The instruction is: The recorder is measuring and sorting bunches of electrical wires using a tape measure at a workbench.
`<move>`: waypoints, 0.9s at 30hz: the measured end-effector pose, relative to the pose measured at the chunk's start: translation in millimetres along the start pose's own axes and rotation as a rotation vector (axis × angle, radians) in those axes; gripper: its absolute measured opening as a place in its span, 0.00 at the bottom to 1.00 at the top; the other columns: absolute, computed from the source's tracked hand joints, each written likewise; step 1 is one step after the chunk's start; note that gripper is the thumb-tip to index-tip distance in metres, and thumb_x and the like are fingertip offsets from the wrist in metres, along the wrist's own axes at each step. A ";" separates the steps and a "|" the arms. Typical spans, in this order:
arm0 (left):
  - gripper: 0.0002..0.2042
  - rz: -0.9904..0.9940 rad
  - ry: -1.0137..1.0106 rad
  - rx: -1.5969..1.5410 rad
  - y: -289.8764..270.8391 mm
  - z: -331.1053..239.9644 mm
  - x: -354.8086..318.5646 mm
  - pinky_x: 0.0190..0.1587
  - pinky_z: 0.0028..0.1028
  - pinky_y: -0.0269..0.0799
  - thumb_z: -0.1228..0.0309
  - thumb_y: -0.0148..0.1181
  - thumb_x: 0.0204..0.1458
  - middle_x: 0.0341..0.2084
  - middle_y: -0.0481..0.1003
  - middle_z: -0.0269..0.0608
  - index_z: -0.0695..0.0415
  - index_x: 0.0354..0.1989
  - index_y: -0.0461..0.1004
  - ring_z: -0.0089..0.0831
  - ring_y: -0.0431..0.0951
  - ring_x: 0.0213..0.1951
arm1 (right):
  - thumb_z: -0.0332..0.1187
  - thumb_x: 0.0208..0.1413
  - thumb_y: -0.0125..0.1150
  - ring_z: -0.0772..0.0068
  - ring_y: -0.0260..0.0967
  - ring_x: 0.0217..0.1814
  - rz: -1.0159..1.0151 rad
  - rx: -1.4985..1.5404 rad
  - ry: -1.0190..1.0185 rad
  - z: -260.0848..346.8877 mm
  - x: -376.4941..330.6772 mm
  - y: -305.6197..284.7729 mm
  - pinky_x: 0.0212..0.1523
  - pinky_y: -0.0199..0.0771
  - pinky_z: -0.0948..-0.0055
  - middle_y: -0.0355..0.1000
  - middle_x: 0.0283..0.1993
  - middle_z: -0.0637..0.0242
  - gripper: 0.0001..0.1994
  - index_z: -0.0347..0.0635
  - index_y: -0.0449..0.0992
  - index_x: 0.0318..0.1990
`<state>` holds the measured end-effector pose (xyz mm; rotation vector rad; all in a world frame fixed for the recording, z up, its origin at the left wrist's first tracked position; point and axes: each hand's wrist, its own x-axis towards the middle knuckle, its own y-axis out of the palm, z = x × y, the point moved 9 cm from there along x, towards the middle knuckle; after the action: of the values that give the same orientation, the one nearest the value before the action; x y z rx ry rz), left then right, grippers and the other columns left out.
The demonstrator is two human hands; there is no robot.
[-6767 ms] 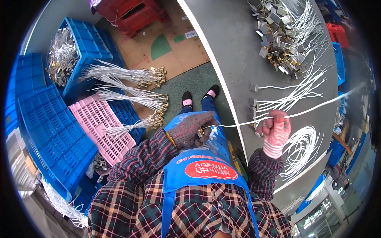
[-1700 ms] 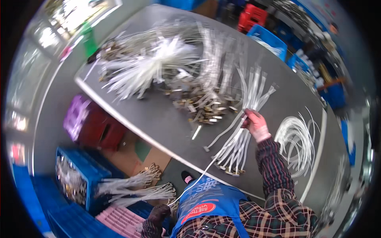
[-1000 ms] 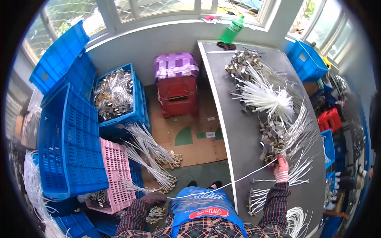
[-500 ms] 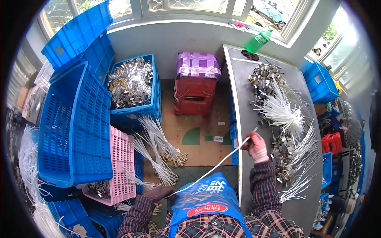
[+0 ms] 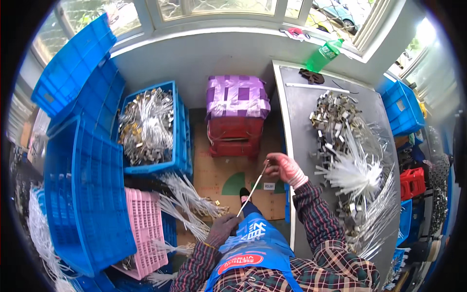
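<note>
A thin white cable (image 5: 254, 191) is stretching taut between both hands, slanting over the cardboard-covered floor (image 5: 228, 177) just left of the desk (image 5: 304, 141). The right hand (image 5: 286, 168) is pinching its far end, grip closed on it; the left hand (image 5: 222, 228) — in a dark glove — is closing around the near end by the blue apron (image 5: 250, 243). On the desk, metal clips and white cable bundles (image 5: 357, 170) are lying heaped. Further left, a blue crate (image 5: 151, 126) is holding more clipped cables — beside it, a pink crate (image 5: 146, 228).
</note>
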<state>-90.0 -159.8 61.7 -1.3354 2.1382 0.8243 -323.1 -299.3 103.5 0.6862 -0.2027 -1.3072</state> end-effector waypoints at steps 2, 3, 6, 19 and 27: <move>0.11 -0.086 -0.015 -0.020 -6.7 -27.2 17.1 0.24 0.19 0.60 0.66 0.56 0.51 0.19 0.67 0.32 0.62 0.30 0.73 0.18 0.63 0.21 | 0.46 0.53 0.58 0.67 0.72 0.35 -0.221 -0.015 -0.019 19.0 43.8 -77.4 0.38 0.77 0.65 0.70 0.43 0.59 0.24 0.38 0.66 0.51; 0.11 -0.111 -0.026 0.006 -9.8 -40.5 23.2 0.25 0.19 0.62 0.66 0.56 0.50 0.20 0.69 0.32 0.62 0.33 0.75 0.19 0.66 0.23 | 0.45 0.54 0.58 0.68 0.72 0.36 -0.399 -0.135 0.015 33.5 63.4 -107.7 0.37 0.76 0.65 0.70 0.42 0.60 0.23 0.39 0.67 0.51; 0.11 -0.183 -0.068 -0.046 -17.4 -57.6 52.9 0.27 0.19 0.64 0.65 0.54 0.51 0.21 0.69 0.33 0.62 0.31 0.73 0.20 0.67 0.23 | 0.45 0.53 0.56 0.62 0.71 0.41 -0.748 -0.676 -0.045 95.0 122.7 -194.4 0.40 0.74 0.60 0.72 0.41 0.58 0.21 0.45 0.69 0.52; 0.12 -0.391 -0.216 -0.071 -61.6 -88.3 102.6 0.24 0.21 0.65 0.64 0.57 0.49 0.18 0.68 0.35 0.62 0.28 0.73 0.22 0.67 0.19 | 0.59 0.48 0.51 0.57 0.41 0.70 -0.888 -1.898 0.212 209.2 270.2 -288.2 0.61 0.48 0.49 0.47 0.68 0.60 0.40 0.45 0.52 0.63; 0.10 -0.351 -0.186 -0.127 -51.7 -97.9 113.3 0.24 0.21 0.63 0.66 0.55 0.48 0.17 0.68 0.35 0.62 0.25 0.71 0.22 0.65 0.19 | 0.48 0.40 0.64 0.52 0.39 0.69 -0.691 -2.101 -0.092 114.6 211.7 -190.5 0.63 0.42 0.50 0.47 0.66 0.56 0.40 0.45 0.55 0.61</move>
<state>-97.1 -316.8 41.8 -1.5733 1.6695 0.9074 -478.5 -555.1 35.5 -1.2023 1.3093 -1.4035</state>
